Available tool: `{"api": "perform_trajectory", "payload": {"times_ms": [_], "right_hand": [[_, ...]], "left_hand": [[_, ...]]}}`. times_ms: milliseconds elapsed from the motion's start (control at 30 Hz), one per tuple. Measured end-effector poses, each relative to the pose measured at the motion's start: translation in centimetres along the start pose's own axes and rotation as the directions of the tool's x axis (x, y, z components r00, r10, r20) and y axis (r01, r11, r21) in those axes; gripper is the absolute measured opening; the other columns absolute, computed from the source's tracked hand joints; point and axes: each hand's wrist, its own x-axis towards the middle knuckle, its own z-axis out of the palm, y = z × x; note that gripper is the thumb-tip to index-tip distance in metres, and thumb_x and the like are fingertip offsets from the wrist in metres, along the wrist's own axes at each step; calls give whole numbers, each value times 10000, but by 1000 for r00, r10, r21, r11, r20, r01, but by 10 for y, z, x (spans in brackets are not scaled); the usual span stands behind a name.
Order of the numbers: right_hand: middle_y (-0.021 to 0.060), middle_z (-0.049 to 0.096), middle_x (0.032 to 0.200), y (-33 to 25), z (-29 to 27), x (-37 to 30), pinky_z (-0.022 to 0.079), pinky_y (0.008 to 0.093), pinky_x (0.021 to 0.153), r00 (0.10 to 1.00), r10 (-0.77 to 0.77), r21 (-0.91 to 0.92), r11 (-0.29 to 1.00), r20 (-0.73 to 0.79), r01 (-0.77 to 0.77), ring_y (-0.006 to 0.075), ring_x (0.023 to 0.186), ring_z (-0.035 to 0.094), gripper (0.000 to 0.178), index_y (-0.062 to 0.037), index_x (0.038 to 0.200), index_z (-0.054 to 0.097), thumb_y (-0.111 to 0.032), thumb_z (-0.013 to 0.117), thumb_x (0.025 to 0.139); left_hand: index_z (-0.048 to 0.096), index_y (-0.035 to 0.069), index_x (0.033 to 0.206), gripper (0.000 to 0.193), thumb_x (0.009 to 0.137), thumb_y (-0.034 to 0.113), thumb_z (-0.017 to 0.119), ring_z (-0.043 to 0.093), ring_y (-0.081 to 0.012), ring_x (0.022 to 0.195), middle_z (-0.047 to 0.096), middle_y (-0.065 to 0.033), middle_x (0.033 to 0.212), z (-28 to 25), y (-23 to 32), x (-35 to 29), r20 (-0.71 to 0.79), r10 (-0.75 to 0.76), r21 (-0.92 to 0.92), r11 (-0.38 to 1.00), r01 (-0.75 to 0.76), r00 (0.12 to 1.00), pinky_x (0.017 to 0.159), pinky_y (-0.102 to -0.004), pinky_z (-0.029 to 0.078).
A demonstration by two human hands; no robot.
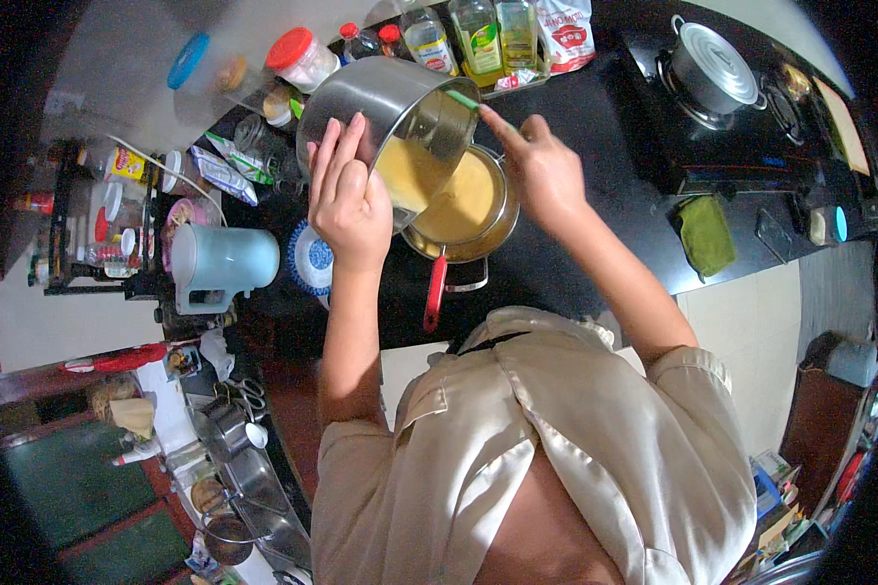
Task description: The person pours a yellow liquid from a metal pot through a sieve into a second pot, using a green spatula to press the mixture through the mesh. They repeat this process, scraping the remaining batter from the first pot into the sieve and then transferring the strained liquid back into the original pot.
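My left hand (346, 210) grips the side of a deep steel mixing bowl (356, 97), fingers spread against its wall. The bowl is tipped to the right, and pale yellow liquid (410, 175) lies along its lower side at the rim. My right hand (546, 175) is closed around a green-tipped spatula (461, 99), its tip at the inside of the bowl's rim. Below sits a strainer with a red handle (435, 292), resting over a steel pot (502, 229) with a loop handle. Yellow liquid (458, 203) fills the strainer.
Bottles (478, 44) and a red-lidded jar (302, 58) line the back of the black counter (595, 127). A lidded pot (714, 68) stands on the stove at right, near a green cloth (705, 237). At left are a light-blue pitcher (224, 265) and a blue-patterned plate (309, 258).
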Motion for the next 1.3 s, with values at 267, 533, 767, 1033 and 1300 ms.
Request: {"api": "perform_trajectory", "payload": {"times_ms": [267,533,767,1033,1300], "right_hand": [[223,633,936,5,24,-11,515,423,712,956,122,401,888,265,-225,353,817,644,354,-138,1199,593,-114,541,850],[138,665,819,-6,-33,71,518,408,633,982,-186,231,956,-4,182,315,738,646,257,-154,1026,690,-296,602,831],[153,672,721,-37,-47,62,548,409,579,947,-268,-22,961,179,277,284,677,681,125,-51,710,689,-149,613,702],[166,660,747,-44,-43,57,546,380,593,948,-284,-72,952,147,296,277,686,677,78,-67,687,683,-117,623,689],[150,656,652,-33,-72,58,541,378,539,968,-235,-69,971,-86,229,261,631,677,106,-71,672,691,-147,621,694]], "left_hand": [[491,-20,693,89,764,-73,482,575,-370,1087,635,-154,1122,2,-11,-1,-52,-100,-64,993,96,994,945,-435,445],[590,-47,827,153,755,-65,456,560,-344,1123,628,-123,1155,1,-8,4,31,-207,-64,976,209,978,1000,-467,395],[616,-77,910,234,756,-76,441,561,-365,1115,626,-170,1139,2,-3,12,37,-184,-87,979,186,982,983,-450,406],[596,-72,956,257,757,-80,434,552,-349,1133,615,-174,1160,8,9,11,88,-85,-88,992,93,992,974,-438,402],[606,-71,873,194,760,-72,448,561,-376,1109,629,-162,1133,10,6,6,45,-140,-109,984,144,989,980,-480,408]]}}
